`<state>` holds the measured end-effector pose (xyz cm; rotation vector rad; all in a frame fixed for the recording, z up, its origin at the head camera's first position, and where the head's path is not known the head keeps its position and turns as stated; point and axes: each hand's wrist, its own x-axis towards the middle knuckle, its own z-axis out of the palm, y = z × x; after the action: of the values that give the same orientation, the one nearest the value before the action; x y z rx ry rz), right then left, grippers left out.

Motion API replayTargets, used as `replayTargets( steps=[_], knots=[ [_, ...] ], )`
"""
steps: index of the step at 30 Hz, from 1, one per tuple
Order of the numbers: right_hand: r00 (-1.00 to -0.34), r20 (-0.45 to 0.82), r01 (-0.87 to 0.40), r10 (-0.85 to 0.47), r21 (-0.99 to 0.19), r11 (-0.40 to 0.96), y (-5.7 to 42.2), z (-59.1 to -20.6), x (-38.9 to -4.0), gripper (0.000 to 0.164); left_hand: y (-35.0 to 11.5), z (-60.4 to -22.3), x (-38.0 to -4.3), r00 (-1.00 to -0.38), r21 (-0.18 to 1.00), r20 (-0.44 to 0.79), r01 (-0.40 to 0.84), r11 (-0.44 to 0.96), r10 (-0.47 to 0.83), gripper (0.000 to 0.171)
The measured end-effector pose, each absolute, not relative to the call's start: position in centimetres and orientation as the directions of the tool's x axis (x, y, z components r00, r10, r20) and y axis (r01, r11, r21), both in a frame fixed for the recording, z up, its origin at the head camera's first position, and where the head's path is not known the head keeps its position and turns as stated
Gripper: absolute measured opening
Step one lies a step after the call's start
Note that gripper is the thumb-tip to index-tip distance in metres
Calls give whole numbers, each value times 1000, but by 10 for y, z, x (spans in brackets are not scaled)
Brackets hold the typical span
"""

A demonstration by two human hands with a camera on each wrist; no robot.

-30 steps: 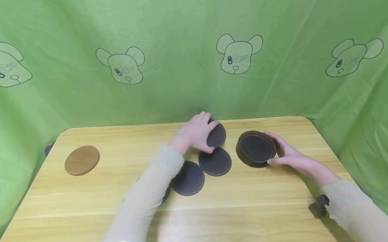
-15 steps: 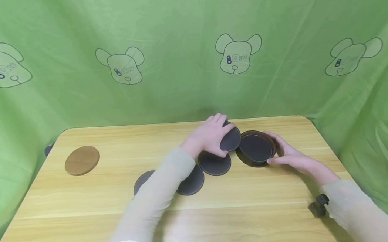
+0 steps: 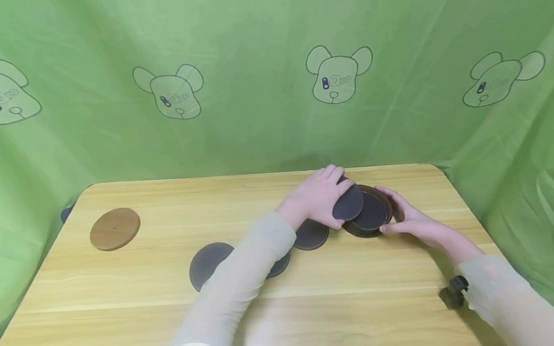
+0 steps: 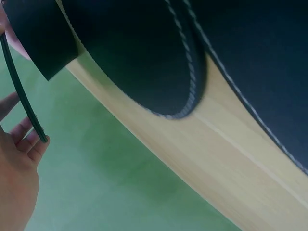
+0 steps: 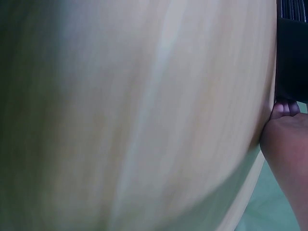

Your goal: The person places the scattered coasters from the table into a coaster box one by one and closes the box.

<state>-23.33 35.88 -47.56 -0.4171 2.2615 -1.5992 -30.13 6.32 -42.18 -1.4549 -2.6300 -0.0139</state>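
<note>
Green cloth (image 3: 256,137) hangs behind the wooden counter (image 3: 352,316), where we see the left hand (image 3: 320,197), spread wide, pinch a dark disc (image 3: 349,203) over the left rim of a round holder (image 3: 362,233), its right side gripped by the right hand (image 3: 410,222). We judge this as loading; the next move calls for centring the disc over the holder and lowering it flat. Only the left wrist view shows the disc edge-on; whether it touches the rim, we can't quite tell
</note>
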Motion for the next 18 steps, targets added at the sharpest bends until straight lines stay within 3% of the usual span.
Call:
replayTargets(
  steps=[8,18],
  knots=[
    [-897,-71,-75,-436,-948,308,358,-478,-234,105,84,-427,-296,-528,-90,148,835,543,836,97],
    [-891,-53,-95,-450,-949,300,357,-477,-234,103,107,-429,-286,-584,-136,120,792,596,803,101]
  ],
)
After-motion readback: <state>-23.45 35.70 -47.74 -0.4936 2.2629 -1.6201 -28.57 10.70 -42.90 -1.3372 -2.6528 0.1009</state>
